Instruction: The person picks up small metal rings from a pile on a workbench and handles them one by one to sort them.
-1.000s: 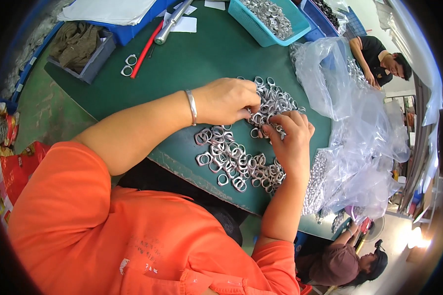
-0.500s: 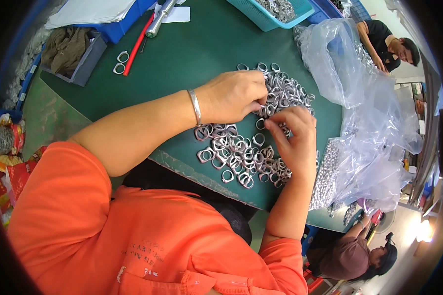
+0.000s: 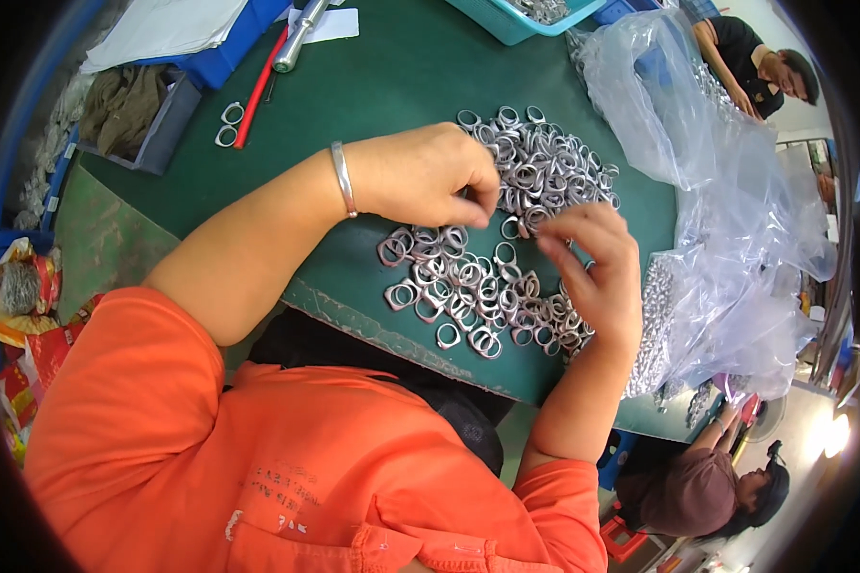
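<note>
My left hand (image 3: pixel 435 177) is held over the left side of a heap of silver-grey metal rings (image 3: pixel 545 167), its fingers curled and the thumb close to them. Whatever the fingertips hold, if anything, is hidden. Across from it, my right hand (image 3: pixel 597 263) has thumb and forefinger a little apart, with the other fingers bent. One ring (image 3: pixel 509 227) lies on the table between my hands, near the right fingertips. Closer to me is a looser spread of the same rings (image 3: pixel 463 286), partly beneath my right wrist. The rings have one flattened, wider side.
A green table (image 3: pixel 373 86) carries a red rod (image 3: pixel 261 86), a metal tool (image 3: pixel 299 38) and two rings (image 3: pixel 227 124). A grey bin (image 3: pixel 167 124) holds cloth. A turquoise basket (image 3: pixel 516 27) stands behind. Clear plastic bags (image 3: pixel 726 229) lie right. Two people work nearby.
My hands have drawn apart: the left has moved left off the heap, the right a little to the right. The whole view has shifted slightly.
</note>
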Tool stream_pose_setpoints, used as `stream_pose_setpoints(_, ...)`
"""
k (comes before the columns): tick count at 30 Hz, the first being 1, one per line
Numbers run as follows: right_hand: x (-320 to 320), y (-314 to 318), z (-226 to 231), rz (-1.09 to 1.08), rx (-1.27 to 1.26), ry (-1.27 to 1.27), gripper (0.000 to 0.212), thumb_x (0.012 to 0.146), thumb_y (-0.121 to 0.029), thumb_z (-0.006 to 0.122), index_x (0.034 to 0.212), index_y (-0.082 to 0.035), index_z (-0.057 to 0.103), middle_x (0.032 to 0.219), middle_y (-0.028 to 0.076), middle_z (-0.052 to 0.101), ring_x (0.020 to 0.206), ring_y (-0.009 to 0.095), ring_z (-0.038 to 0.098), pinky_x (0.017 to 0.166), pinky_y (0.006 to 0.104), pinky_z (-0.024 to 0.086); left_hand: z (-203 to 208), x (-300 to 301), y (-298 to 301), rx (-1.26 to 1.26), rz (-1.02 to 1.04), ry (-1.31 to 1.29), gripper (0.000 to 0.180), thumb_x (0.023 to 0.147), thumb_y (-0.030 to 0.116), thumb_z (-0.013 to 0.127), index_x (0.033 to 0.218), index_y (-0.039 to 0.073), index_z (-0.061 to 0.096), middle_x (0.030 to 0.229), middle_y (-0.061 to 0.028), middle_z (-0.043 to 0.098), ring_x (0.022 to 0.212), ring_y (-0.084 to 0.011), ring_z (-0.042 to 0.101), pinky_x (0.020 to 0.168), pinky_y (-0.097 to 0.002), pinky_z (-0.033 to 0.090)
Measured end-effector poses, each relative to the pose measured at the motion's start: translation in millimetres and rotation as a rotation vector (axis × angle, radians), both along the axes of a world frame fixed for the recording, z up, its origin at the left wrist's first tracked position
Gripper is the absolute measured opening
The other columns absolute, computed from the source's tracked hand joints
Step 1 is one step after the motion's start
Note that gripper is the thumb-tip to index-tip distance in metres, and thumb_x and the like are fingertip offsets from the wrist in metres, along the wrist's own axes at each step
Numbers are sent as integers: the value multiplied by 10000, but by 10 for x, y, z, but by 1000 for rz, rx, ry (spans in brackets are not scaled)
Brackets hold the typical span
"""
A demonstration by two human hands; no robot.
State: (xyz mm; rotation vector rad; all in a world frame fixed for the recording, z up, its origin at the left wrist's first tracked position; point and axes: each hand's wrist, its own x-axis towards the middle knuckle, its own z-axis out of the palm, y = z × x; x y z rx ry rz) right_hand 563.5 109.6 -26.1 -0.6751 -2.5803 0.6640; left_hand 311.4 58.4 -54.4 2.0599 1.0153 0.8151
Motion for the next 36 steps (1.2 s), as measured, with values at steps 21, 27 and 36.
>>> stream_pose_setpoints(21, -11, -93, 48, -52, -197, -69, 213, 733, 47, 694, 932, -30, 694, 860, 119, 639, 789, 296, 650, 683, 372, 510, -285, 343, 66, 357, 275, 47, 157, 748, 29, 740, 859, 45, 629, 900, -102, 559, 830, -317, 608, 709, -404, 509)
stream_pose_setpoints(27, -108, -114, -63, -170, 177, -140, 138, 733, -12, 717, 861, -51, 684, 804, 100, 575, 756, 315, 613, 664, 408, 501, -149, 291, 50, 175, 316, -121, 126, 782, 42, 741, 856, 39, 639, 924, -72, 621, 809, -207, 622, 691, -306, 507)
stream_pose_setpoints(36, -60, -75, -65, -191, 139, -115, 120, 729, -20, 723, 837, -55, 686, 793, 95, 576, 749, 307, 616, 665, 403, 500, -54, 211, -44, 84, -91, -77, 84, 771, 71, 718, 791, 20, 653, 754, -71, 634, 678, -197, 630, 618, -309, 511)
